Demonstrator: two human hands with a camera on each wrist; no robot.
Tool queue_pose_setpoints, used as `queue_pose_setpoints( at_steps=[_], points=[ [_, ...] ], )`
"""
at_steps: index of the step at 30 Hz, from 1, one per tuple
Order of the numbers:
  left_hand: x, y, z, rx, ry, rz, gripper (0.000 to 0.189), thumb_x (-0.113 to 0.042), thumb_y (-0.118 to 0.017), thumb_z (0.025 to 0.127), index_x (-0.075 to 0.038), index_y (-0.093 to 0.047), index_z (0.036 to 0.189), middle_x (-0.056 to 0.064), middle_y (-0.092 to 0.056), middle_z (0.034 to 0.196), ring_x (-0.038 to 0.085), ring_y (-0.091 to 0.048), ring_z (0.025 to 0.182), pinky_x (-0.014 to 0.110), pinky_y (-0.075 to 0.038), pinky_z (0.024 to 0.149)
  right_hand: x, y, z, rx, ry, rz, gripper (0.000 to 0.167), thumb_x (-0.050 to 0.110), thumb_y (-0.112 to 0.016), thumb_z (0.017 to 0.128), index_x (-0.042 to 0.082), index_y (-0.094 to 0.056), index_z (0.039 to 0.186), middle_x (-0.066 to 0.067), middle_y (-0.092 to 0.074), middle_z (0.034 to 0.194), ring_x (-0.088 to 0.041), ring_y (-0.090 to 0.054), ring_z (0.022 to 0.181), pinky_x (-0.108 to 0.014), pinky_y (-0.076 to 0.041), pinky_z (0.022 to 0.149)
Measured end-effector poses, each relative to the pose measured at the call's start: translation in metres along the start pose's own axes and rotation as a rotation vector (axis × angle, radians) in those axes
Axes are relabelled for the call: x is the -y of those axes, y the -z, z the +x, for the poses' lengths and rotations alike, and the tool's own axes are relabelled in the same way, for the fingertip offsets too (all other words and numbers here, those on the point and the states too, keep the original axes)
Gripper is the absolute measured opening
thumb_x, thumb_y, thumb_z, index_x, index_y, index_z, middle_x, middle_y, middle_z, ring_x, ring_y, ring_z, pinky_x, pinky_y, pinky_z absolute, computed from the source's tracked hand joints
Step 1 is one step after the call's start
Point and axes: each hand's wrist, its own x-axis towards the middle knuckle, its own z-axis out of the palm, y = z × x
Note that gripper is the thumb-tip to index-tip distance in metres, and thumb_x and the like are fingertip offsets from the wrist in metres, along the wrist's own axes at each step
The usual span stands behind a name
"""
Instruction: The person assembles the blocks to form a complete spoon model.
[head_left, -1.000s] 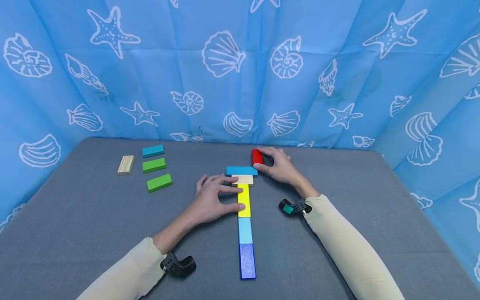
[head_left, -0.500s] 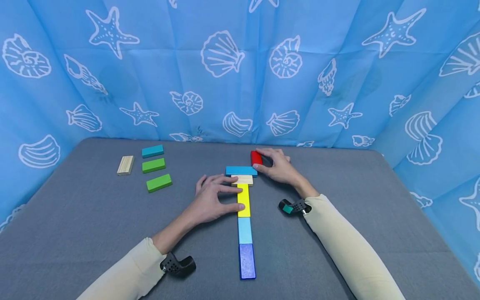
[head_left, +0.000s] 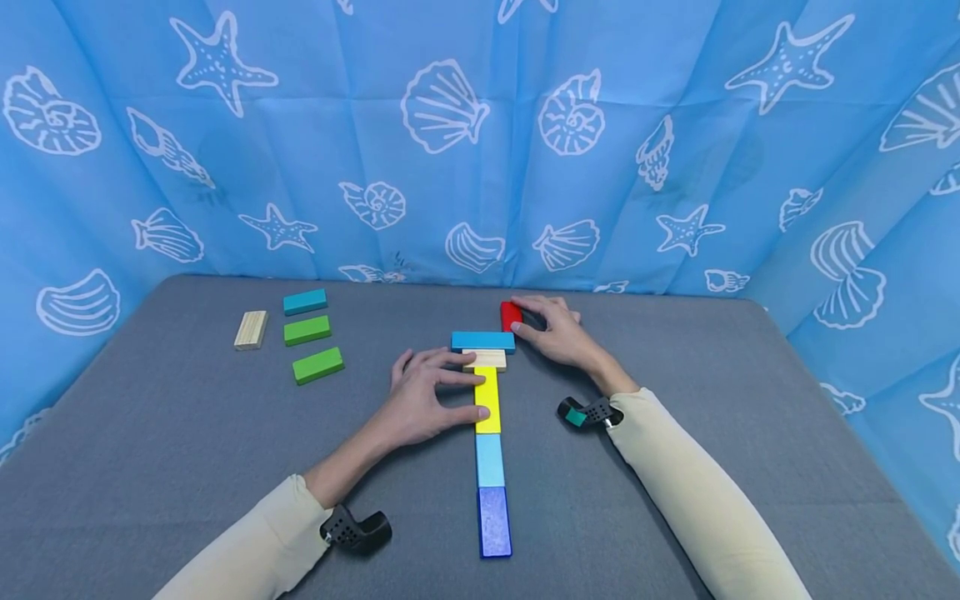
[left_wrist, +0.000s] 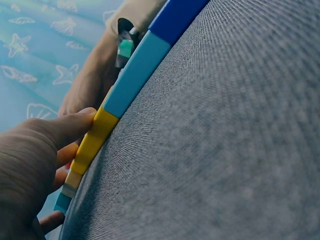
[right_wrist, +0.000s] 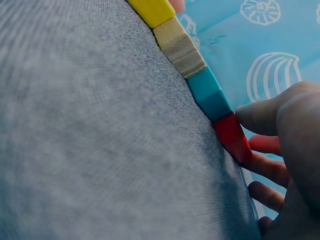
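Note:
In the head view a column of flat blocks runs away from me: a dark blue block (head_left: 495, 523), a light blue block (head_left: 491, 461), a yellow block (head_left: 491, 421), a plain wooden block (head_left: 491, 360) and a crosswise teal-blue block (head_left: 483, 341). My left hand (head_left: 427, 402) rests its outstretched thumb and fingertips on the yellow and wooden blocks. At the far right, my right hand (head_left: 558, 333) pinches a red block (head_left: 511, 316) lengthwise between thumb and fingers. In the right wrist view the red block (right_wrist: 233, 137) meets the teal-blue block's end.
Left of the column lie a wooden block (head_left: 251, 331), a teal block (head_left: 305, 302) and two green blocks, one farther (head_left: 307, 331) and one nearer (head_left: 318, 366). A blue curtain (head_left: 480, 192) with shell prints hangs behind the grey table (head_left: 225, 450).
The red block has slid slightly left, behind the right end of the teal-blue block. My right thumb has shifted a little on it. The left hand stays in place.

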Motion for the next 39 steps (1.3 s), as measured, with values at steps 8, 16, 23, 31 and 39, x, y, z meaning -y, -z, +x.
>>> queue_pose_setpoints(
  at_steps=[8, 16, 23, 31, 39],
  points=[
    [0.0, -0.001, -0.001, -0.016, -0.009, 0.001, 0.044, -0.044, -0.084, 0.082, -0.025, -0.077, 0.12, -0.006, -0.056, 0.146, 0.033, -0.032, 0.146, 0.065, 0.002, 0.116, -0.003, -0.002, 0.0, -0.031, 0.028, 0.0, 0.058, 0.032, -0.066, 0.099, 0.01, -0.05, 0.15, -0.013, -0.044, 0.155, -0.036, -0.034, 0.138, -0.062, -0.018, 0.108],
    [0.001, -0.003, -0.001, -0.015, -0.023, -0.008, 0.044, -0.044, -0.084, 0.082, -0.024, -0.077, 0.121, -0.006, -0.056, 0.145, 0.033, -0.032, 0.146, 0.065, 0.002, 0.116, -0.006, -0.002, -0.005, -0.057, 0.092, 0.011, 0.056, 0.034, -0.07, 0.096, 0.012, -0.056, 0.146, -0.013, -0.046, 0.153, -0.037, -0.035, 0.139, -0.065, -0.018, 0.108],
    [0.001, -0.003, -0.001, -0.021, -0.021, 0.0, 0.044, -0.044, -0.084, 0.082, -0.024, -0.077, 0.121, -0.006, -0.057, 0.144, 0.033, -0.033, 0.145, 0.065, 0.001, 0.116, -0.003, -0.007, -0.014, -0.064, 0.111, 0.014, 0.052, 0.031, -0.07, 0.097, 0.012, -0.058, 0.144, -0.012, -0.045, 0.154, -0.036, -0.035, 0.142, -0.067, -0.016, 0.113],
    [0.002, -0.003, -0.001, -0.02, -0.019, 0.003, 0.044, -0.044, -0.083, 0.082, -0.024, -0.077, 0.121, -0.005, -0.057, 0.145, 0.033, -0.033, 0.145, 0.066, 0.001, 0.116, -0.005, -0.012, -0.02, -0.104, 0.147, 0.0, 0.048, 0.027, -0.07, 0.097, 0.011, -0.061, 0.141, -0.011, -0.046, 0.154, -0.035, -0.034, 0.142, -0.064, -0.019, 0.111],
    [0.001, -0.003, -0.002, -0.024, -0.014, 0.008, 0.044, -0.044, -0.083, 0.082, -0.024, -0.077, 0.121, -0.005, -0.057, 0.145, 0.034, -0.033, 0.145, 0.065, 0.001, 0.116, -0.003, -0.013, -0.019, -0.105, 0.143, -0.048, 0.046, 0.027, -0.071, 0.097, 0.009, -0.064, 0.138, -0.012, -0.048, 0.153, -0.035, -0.035, 0.141, -0.062, -0.02, 0.108]
  ],
)
